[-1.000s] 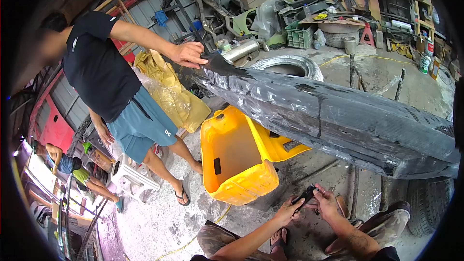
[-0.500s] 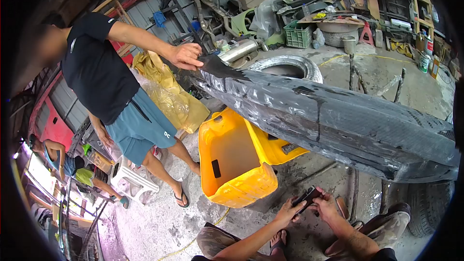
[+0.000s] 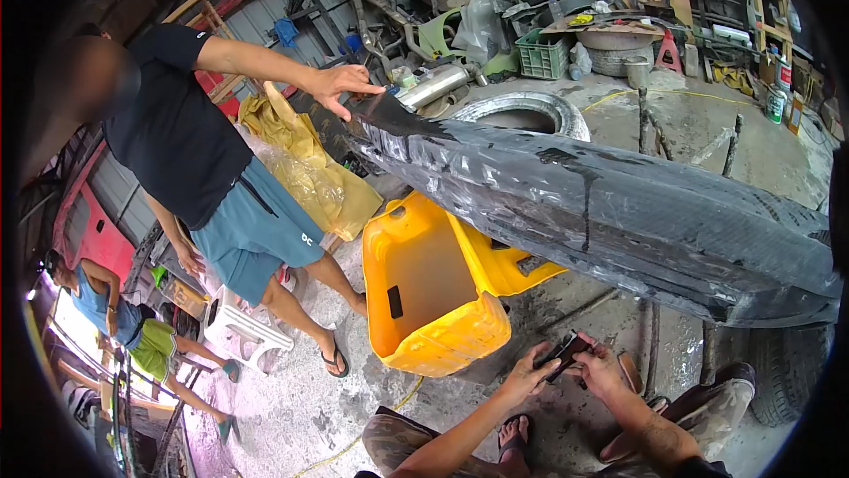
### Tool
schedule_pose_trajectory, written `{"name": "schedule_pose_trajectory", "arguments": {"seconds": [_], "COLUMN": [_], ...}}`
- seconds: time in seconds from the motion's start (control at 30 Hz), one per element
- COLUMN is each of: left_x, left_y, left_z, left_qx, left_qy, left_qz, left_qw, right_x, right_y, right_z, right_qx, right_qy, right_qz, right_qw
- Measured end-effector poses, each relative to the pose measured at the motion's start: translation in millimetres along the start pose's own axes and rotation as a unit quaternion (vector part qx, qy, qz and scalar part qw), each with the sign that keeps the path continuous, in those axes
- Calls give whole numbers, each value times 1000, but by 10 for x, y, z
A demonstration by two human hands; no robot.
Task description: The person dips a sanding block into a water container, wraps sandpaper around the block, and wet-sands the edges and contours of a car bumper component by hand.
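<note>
In front of my lap, a small dark rectangular block [image 3: 567, 352] is held between my two hands. The fingers of my left hand [image 3: 528, 375] wrap its left end. My right hand [image 3: 601, 372] grips the other end; the exact kind of block cannot be made out. Above them stretches a long wet dark-grey car bumper [image 3: 601, 204], streaked with pale residue. Left of my hands stands a cut-open yellow plastic container [image 3: 442, 347] with cloudy water inside. Another person's hand [image 3: 345, 87] touches the bumper's far left end.
Metal stand legs [image 3: 643, 115] rise behind the bumper. A whitish tire [image 3: 566, 115] lies beyond it. A white plastic stool [image 3: 243, 332] is behind the standing person, and a second person [image 3: 133, 305] walks at far left. A yellow cord [image 3: 407, 396] crosses the wet floor.
The other person's hand has spread its fingers and shifted slightly at the bumper's end. The far-left person has stepped further into view. My hands have shifted slightly with the block.
</note>
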State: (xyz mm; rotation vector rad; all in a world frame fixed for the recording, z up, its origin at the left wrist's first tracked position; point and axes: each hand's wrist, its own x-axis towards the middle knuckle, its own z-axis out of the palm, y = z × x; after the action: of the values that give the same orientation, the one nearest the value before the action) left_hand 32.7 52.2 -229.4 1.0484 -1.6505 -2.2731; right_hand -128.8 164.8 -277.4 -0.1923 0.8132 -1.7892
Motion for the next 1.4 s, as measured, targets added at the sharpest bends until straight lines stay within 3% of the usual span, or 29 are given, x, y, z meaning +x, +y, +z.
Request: {"name": "schedule_pose_trajectory", "arguments": {"seconds": [0.13, 0.27, 0.33, 0.37, 0.43, 0.53, 0.6, 0.67, 0.73, 0.9, 0.97, 1.0, 1.07, 1.1, 1.17, 1.23, 1.27, 1.33, 1.4], "left_x": [-48, -33, 61, 80, -61, -109, -25, 26, 109, 205, 89, 33, -94, -228, -69, -68, 194, 331, 153], "left_y": [3, 70, -37, -108, 16, -19, -131, -222, -159, -6, 28, 12, -24, 30, -213, -256, -473, -467, -412], "left_z": [149, 151, 127, 121, 232, 328, 374, 332, 289, 210, 199, 160, 64, 40, -149, -162, -311, -309, -127], "left_qx": [129, 154, 239, 239, 345, 394, 401, 383, 365, 278, 273, 287, 299, 315, 350, 330, 280, 302, 271], "left_qy": [61, 25, 45, 45, 49, 68, 86, 104, 105, 84, 97, 109, 139, 147, 149, 107, 65, 17, 20], "left_qz": [35, -3, 141, 141, 235, 197, 241, 356, 306, 338, 355, 358, 363, 323, 375, 351, 360, 382, 331], "left_qw": [989, 988, 960, 960, 908, 895, 879, 846, 873, 895, 889, 882, 871, 880, 846, 870, 887, 873, 904], "right_x": [-40, -65, -62, -58, 55, 79, 85, 49, -35, -122, -368, -495, -898, -1236, -1785, -2365, -2639, -3024, -3285], "right_y": [72, 28, 32, 46, 182, 244, 209, 176, -151, -433, -597, -639, -812, -995, -1271, -1599, -1773, -2183, -2626], "right_z": [34, 49, 78, 77, -107, -172, -165, -171, 137, 411, 553, 580, 506, 613, 582, 503, 441, 376, 80], "right_qx": [-14, -119, -124, -127, -121, -119, -123, -147, -147, -156, -410, -412, -392, -371, -375, -319, -297, -263, -152], "right_qy": [66, 102, 107, 114, 110, 103, 106, 63, 94, 42, 83, 86, 44, 58, 85, 123, 133, 232, 286], "right_qz": [-12, -23, -33, -42, -59, -79, -82, -103, -16, -33, -63, -66, -183, -182, -286, -353, -413, -495, -573], "right_qw": [998, 987, 986, 984, 985, 984, 983, 982, 985, 986, 906, 905, 900, 909, 878, 871, 850, 795, 753]}}
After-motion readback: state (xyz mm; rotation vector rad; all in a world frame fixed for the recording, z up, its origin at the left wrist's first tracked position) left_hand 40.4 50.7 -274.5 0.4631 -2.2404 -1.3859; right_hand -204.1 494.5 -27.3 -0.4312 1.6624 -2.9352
